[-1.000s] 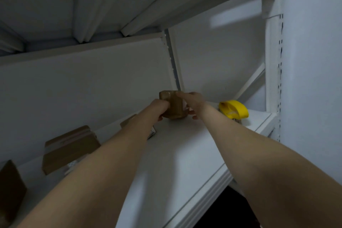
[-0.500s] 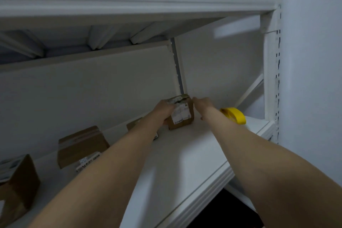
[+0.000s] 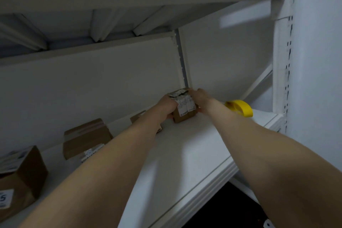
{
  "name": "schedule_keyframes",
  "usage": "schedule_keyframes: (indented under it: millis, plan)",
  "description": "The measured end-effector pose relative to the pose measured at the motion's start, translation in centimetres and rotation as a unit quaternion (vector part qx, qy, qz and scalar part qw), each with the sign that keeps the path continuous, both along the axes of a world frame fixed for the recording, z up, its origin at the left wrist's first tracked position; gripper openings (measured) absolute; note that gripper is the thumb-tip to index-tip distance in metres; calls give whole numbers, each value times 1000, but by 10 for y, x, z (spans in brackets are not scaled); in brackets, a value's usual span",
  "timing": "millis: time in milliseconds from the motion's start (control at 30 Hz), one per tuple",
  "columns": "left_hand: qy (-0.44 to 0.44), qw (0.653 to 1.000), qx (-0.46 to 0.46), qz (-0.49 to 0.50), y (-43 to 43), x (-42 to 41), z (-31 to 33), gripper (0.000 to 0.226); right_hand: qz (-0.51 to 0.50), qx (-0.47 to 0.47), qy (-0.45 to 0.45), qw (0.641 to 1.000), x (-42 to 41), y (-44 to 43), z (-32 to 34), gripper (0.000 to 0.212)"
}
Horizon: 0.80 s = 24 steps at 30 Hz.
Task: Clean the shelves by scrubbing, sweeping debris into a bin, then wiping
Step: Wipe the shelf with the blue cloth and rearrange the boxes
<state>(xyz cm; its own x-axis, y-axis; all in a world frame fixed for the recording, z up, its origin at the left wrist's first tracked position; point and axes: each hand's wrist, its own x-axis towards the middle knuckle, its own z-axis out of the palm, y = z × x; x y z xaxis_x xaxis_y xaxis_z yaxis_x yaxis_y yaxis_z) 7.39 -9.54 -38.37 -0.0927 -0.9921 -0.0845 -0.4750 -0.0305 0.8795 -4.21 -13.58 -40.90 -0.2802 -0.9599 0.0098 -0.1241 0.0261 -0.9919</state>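
Seemingly on shelf [image 3: 185, 153], box [image 3: 184, 110] between left hand [image 3: 166, 107] and right hand [image 3: 200, 98], both grips curled round it

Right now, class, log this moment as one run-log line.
left hand grips box | right hand grips box | box at back of shelf | yellow item right of box

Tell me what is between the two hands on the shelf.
A small labelled cardboard box sits between the left hand and the right hand, both gripping it, as the head view shows.
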Motion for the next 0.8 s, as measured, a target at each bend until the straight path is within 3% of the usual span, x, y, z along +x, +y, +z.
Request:
schedule_keyframes:
  millis: [100,233,333,433,500,567,633,733,800]
  plan:
    - [-13,1000,-3,8,1,-1,3,25,-40,5,20,999,0,-5,1,54]
    - [-124,990,-60,37,0,-1,12,15,-85,8,72,994,-5,1,7,58]
    - [-186,974,-126,40,3,-2,22,49,-98,13,143,985,-7,12,19,50]
    - [-199,967,-161,-3,14,-8,32,53,-93,10,212,973,-11,21,34,18]
    - [-197,966,-162,-32,19,-13,37,48,-73,9,229,971,-13,29,42,26]
    - [-182,969,-164,-44,22,-11,40,34,-41,11,206,978,-12,37,45,15]
    - [-171,972,-152,-49,26,0,43,18,20,34,187,981,-1,48,43,19]
    - [-170,978,-114,-42,37,35,48,22,95,42,190,976,24,62,37,25]
    - [-184,981,-59,-37,48,63,51,24,157,49,178,970,45,69,33,18]
